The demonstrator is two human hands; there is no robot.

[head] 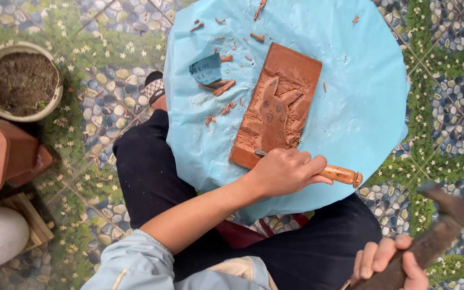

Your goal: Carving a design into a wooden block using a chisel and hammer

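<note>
Littering blue sheet (361, 102): wood chips (224, 87), paper scrap (205, 69)

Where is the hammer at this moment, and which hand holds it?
In the head view, the hammer is at the lower right, raised over the tiled floor in the right hand, right of the left hand holding the chisel.

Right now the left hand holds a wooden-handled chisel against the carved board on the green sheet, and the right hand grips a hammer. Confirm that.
Not quite: the head view shows the sheet is light blue. The rest stands: left hand, chisel, carved board, right hand, hammer.
</note>
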